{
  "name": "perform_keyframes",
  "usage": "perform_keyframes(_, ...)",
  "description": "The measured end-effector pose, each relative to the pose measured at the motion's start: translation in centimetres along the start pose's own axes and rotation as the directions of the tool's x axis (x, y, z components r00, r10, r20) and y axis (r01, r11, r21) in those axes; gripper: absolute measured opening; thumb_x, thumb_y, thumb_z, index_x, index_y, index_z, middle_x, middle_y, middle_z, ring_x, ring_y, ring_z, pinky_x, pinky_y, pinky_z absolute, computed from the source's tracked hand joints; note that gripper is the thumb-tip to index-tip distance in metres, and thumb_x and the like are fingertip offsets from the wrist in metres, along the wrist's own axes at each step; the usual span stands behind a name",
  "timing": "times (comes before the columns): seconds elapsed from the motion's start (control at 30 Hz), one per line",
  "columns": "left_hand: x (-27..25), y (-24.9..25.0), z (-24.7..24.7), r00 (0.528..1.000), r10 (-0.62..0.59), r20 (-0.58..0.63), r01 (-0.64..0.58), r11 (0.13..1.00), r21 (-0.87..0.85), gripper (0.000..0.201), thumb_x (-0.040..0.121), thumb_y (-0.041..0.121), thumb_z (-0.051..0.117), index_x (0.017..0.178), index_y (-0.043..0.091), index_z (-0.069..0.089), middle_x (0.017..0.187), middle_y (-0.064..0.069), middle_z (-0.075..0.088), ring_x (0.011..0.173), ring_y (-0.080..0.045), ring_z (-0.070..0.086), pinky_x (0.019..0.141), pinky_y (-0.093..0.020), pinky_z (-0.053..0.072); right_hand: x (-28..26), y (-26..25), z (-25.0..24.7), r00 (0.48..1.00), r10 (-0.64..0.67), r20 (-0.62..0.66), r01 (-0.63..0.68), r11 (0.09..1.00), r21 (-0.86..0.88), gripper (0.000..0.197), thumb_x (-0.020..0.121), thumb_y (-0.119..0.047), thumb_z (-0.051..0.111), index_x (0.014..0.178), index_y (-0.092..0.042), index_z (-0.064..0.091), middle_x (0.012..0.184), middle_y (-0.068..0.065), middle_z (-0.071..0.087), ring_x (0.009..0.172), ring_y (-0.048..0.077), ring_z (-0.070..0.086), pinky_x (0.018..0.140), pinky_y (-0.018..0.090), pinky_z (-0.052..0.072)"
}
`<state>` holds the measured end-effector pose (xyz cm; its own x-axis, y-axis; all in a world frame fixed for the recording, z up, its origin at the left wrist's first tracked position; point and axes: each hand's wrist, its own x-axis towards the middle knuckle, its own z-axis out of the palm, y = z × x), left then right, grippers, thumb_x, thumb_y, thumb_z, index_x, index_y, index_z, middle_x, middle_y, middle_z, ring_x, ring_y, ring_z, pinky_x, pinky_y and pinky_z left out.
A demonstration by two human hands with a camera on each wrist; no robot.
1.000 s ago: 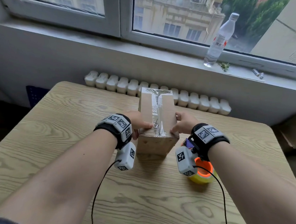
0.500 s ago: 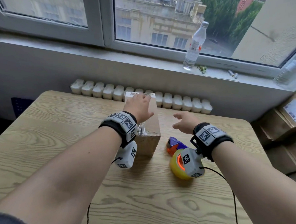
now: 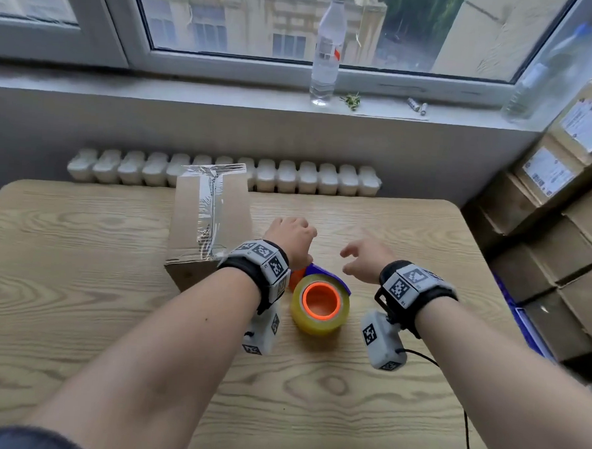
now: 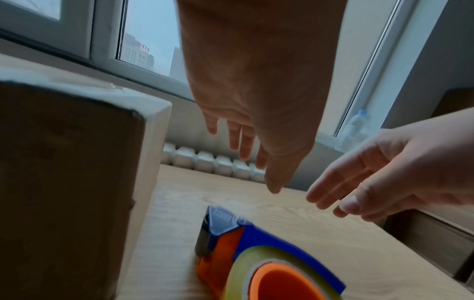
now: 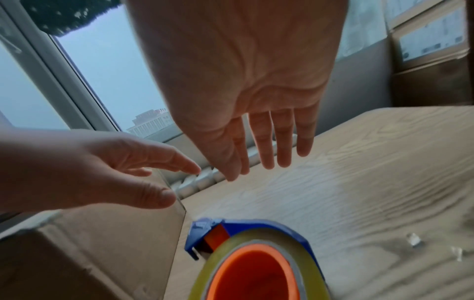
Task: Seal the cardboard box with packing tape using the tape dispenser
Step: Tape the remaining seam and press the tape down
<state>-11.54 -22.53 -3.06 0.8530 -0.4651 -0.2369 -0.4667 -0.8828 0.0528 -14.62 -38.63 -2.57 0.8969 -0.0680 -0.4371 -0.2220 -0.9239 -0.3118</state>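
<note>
Wooden table (image 3: 77, 316) below the window carries the cardboard box (image 3: 208, 226), which stands left of centre with a strip of clear tape (image 3: 210, 206) running along its top seam and a cross strip at the far edge. One second earlier both hands press on the near end of that strip; half a second earlier the left hand rests on the box top while the right hand lifts away. Now both hands are off the box. The left hand (image 3: 292, 239) hovers just beyond the tape dispenser (image 3: 319, 302), and the right hand (image 3: 368, 259) hovers to the right of it; neither touches it in the wrist views. Each grip is spread, fingers relaxed and slightly apart, holding nothing. The dispenser lies on its side on the table just right of the box, with its yellow roll and orange core facing up and its blue cutter end pointing away from the person. Judged from this, the top seam is sealed and smoothed, and the hands are either returning to the dispenser for another strip or finishing the task.
</note>
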Motion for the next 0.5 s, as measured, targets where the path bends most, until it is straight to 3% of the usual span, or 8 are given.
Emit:
perform_keyframes(0.2,1.3,0.0,3.1,0.981,-0.080,0.175,0.088,0.996,-0.034,0.048,0.093,0.024,0.049,0.140,0.017,0.044,0.144,-0.008,0.043,0.134,-0.026,0.039,0.111,-0.040,0.032,2.9,0.1,3.2,0.989,-0.053,0.139,0.061,0.997,-0.053,0.055,0.081,-0.020,0.069,0.134,-0.020,0.053,0.132,0.002,0.058,0.120,0.019,0.055,0.096,0.030,0.048)
perform_keyframes(0.3,1.3,-0.2,3.9,0.969,-0.113,0.219,0.126,0.991,-0.050,0.047,0.093,0.026,0.049,0.139,0.017,0.045,0.142,-0.008,0.045,0.131,-0.028,0.042,0.110,-0.040,0.034,4.1,0.1,4.7,0.977,-0.063,0.201,0.089,0.989,-0.119,0.058,0.076,-0.017,0.073,0.130,-0.017,0.055,0.123,0.006,0.063,0.112,0.023,0.059,0.090,0.032,0.051)
perform_keyframes(0.4,1.4,-0.4,4.5,0.962,-0.123,0.243,0.146,0.986,-0.079,0.048,0.092,0.025,0.051,0.139,0.018,0.043,0.139,-0.009,0.047,0.128,-0.029,0.044,0.106,-0.041,0.036,5.2,0.1,5.7,0.970,-0.067,0.235,0.109,0.979,-0.170,0.048,0.074,-0.011,0.071,0.121,-0.014,0.060,0.115,0.008,0.065,0.107,0.026,0.061,0.082,0.030,0.049)
perform_keyframes(0.5,1.5,-0.5,4.8,0.962,-0.130,0.241,0.157,0.983,-0.094,0.048,0.091,0.024,0.052,0.138,0.018,0.043,0.138,-0.009,0.047,0.127,-0.029,0.046,0.104,-0.041,0.037,5.8,0.1,6.0,0.972,-0.047,0.228,0.096,0.973,-0.208,0.025,0.077,-0.011,0.064,0.102,-0.013,0.061,0.097,0.007,0.063,0.095,0.026,0.061,0.071,0.029,0.044)
